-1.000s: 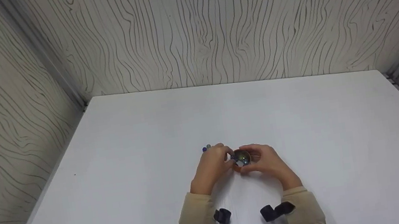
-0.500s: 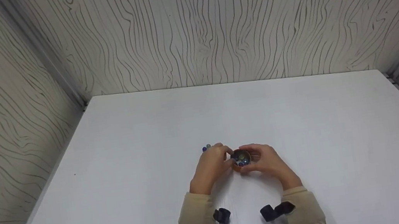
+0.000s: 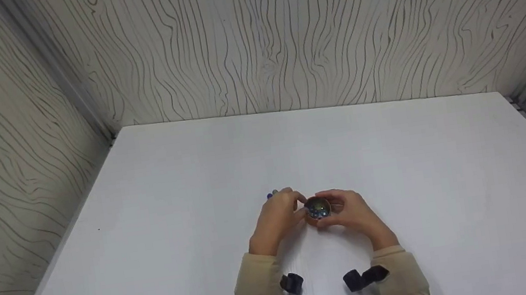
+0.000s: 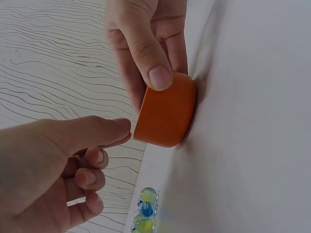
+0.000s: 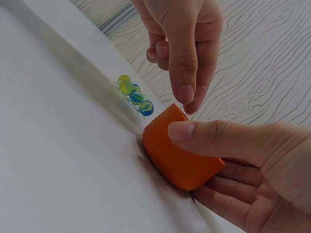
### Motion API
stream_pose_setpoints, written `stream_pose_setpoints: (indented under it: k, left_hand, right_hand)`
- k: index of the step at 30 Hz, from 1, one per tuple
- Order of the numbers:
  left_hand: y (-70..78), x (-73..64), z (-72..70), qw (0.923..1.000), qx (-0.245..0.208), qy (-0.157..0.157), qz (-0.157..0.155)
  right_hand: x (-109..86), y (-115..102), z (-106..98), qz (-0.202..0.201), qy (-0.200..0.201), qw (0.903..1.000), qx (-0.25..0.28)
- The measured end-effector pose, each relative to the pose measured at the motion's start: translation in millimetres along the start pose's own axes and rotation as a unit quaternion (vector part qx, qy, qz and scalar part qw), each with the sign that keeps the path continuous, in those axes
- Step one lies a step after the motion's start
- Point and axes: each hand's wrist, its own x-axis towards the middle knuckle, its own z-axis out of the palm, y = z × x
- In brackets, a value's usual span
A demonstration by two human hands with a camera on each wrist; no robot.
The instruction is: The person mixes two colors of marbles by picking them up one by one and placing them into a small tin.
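Observation:
My right hand (image 5: 252, 170) holds a small orange cup (image 5: 182, 155), its thumb on the near wall and the other fingers around the far side and below. In the head view several glassy marbles (image 3: 319, 209) show inside the cup, whose mouth faces up. My left hand (image 4: 58, 165) has thumb and forefinger close together right at the rim, the other fingers curled. I cannot tell whether something small sits between those fingertips. Beyond the left hand, more marbles (image 4: 147, 208), blue and yellow-green, sit on the table in a close group.
The white table (image 3: 186, 189) spreads out around both hands. Wood-patterned panels (image 3: 263, 39) rise behind it and at its sides. A dark wrist mount (image 3: 292, 283) sticks out from each tan sleeve (image 3: 402, 277).
Marbles inside the cup have shifted and settled, with less of the pale bottom showing. The left hand has drifted slightly leftward; the right hand keeps its hold on the cup.

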Motion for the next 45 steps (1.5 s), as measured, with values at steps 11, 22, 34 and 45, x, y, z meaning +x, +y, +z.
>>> stream_pose_setpoints:
  k: [11,22,34,45]
  left_hand:
    - [-1.6,-1.2,-1.8,1.0000,-0.007,0.001,-0.002]
    - [-5.0,-0.4,-4.0,0.9999,-0.010,0.007,-0.002]
    - [-9.9,-2.6,-6.7,0.9996,-0.016,0.020,-0.010]
    - [-13.3,-2.2,-8.9,0.9987,-0.030,0.013,-0.038]
  right_hand:
    - [0.2,0.3,0.2,0.000,0.000,1.0000,-0.001]
    - [1.4,2.1,-0.4,0.005,0.000,1.0000,-0.001]
    - [1.0,0.6,0.1,0.011,0.003,0.9999,-0.002]
    - [0.0,0.3,0.0,0.022,-0.002,0.9998,0.001]
